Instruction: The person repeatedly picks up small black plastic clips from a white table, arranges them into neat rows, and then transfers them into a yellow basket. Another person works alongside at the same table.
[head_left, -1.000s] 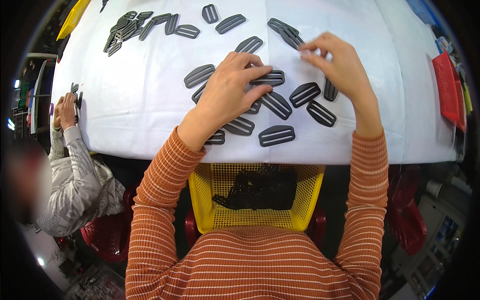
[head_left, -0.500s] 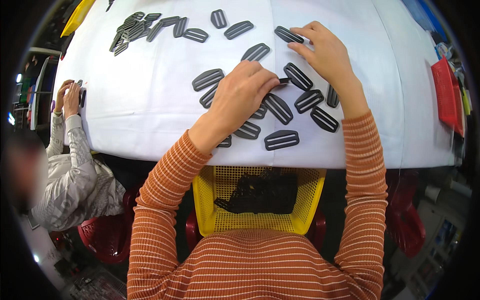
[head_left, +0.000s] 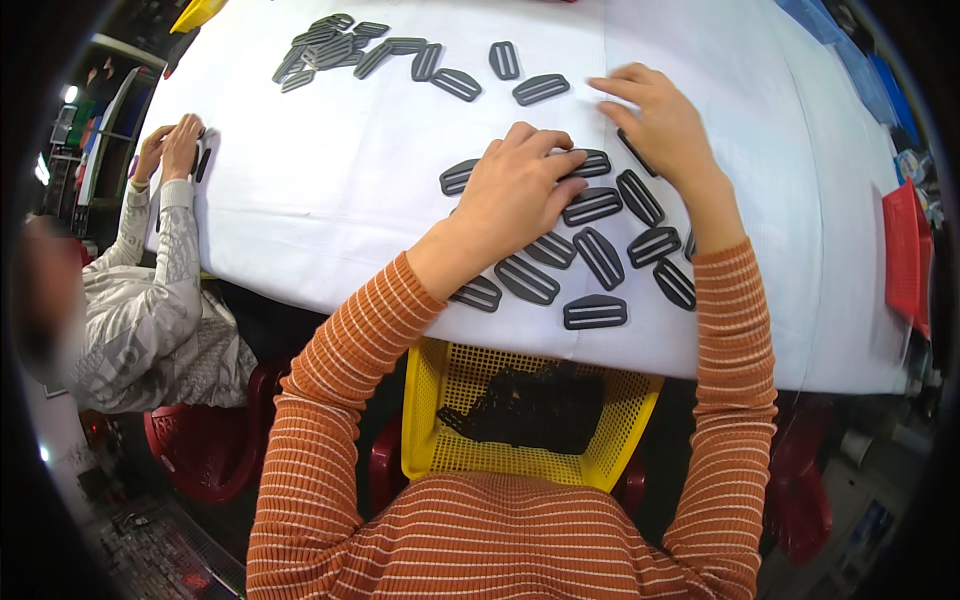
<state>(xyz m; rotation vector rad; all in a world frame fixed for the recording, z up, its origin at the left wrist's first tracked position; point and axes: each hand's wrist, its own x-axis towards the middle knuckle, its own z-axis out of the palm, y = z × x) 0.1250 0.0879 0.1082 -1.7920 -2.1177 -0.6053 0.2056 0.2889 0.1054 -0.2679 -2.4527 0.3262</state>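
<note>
My left hand (head_left: 505,190) is over the middle of the table, its fingers curled onto the left end of a black slide buckle (head_left: 590,163). Just below its thumb lies another slotted buckle (head_left: 592,206). To the right, my right hand (head_left: 660,125) hovers with thumb and forefinger apart, holding nothing. Partly hidden beneath it is a dark buckle (head_left: 636,152). Several more buckles, such as one near the front edge (head_left: 595,312), lie spread flat between my forearms.
A heap of similar buckles (head_left: 325,45) is at the far left of the white-covered table (head_left: 330,190). In front of me, a yellow basket (head_left: 425,420) contains black pieces. A red basket (head_left: 905,260) is at the right edge. At left, another person's hands (head_left: 172,150) handle dark pieces.
My left hand has let go of one buckle among the others and moved onto another. My right hand has released the buckle it touched, which now lies nearer. The view has shifted.
</note>
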